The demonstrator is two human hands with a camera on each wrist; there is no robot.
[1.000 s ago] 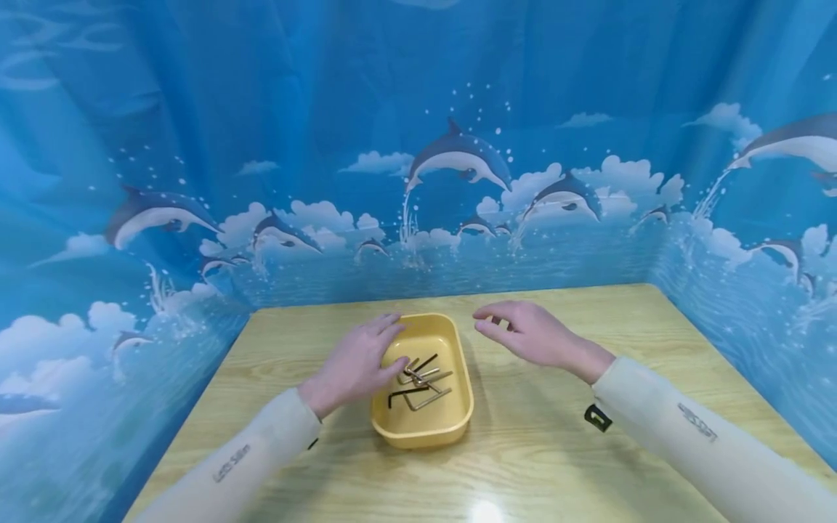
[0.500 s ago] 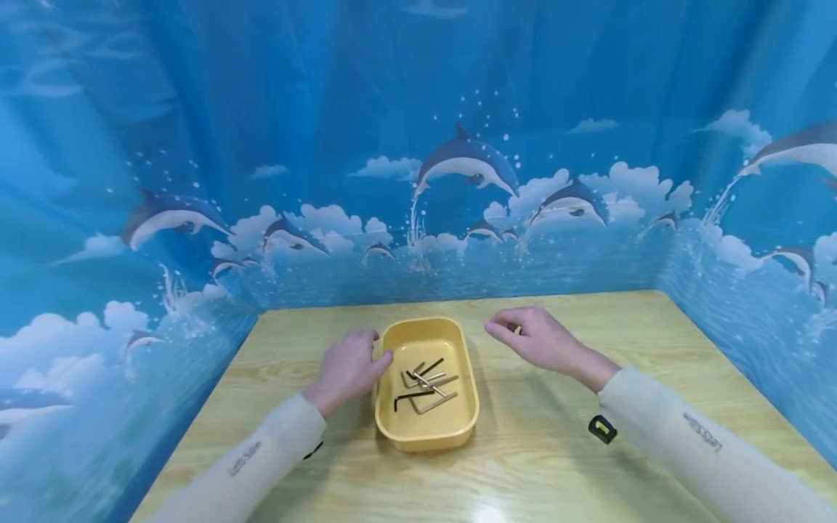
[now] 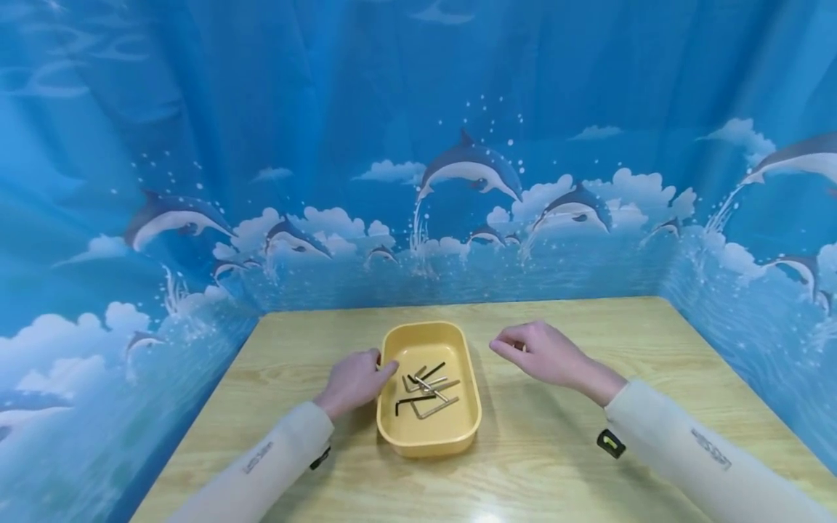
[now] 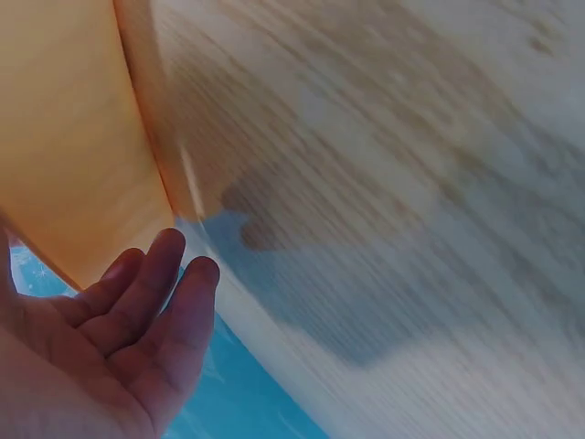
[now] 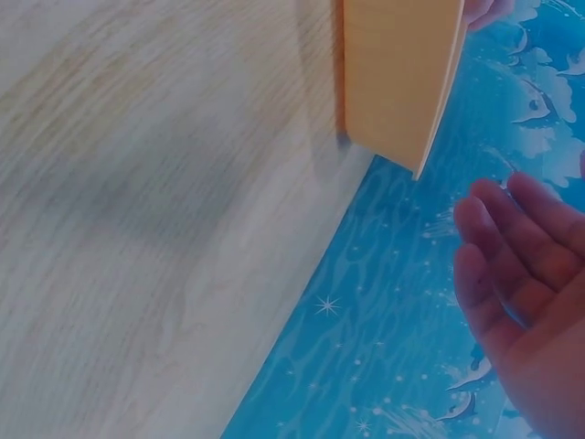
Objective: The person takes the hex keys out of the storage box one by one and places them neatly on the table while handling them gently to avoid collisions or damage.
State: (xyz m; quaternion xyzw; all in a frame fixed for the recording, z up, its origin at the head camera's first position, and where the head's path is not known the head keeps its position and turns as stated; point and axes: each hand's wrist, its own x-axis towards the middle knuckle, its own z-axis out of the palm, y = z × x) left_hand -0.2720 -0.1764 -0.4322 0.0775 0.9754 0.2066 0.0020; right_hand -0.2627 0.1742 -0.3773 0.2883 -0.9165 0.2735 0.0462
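Observation:
A yellow plastic tray [image 3: 428,434] stands on the table, holding a loose pile of several L-shaped hex keys [image 3: 437,411], some black and some metallic. My left hand [image 3: 355,381] pinches the tray's left rim, its thumb over the edge. Outside the tray wall [image 4: 73,137], the fingers of that hand [image 4: 128,347] lie bent in the left wrist view. To the right of the tray, apart from it, my right hand [image 3: 543,354] hovers above the table with loosely curled fingers and nothing in them. Those fingers also show in the right wrist view, beside the tray [image 5: 393,82].
The wood-grain table [image 3: 523,472] reaches back to a blue curtain [image 3: 366,109] printed with dolphins and clouds. The curtain also encloses the left and right sides.
My left hand has drawn back from over the tray to its left rim and taken hold there. The right hand has shifted slightly right and lower in the view. The hex keys lie as before.

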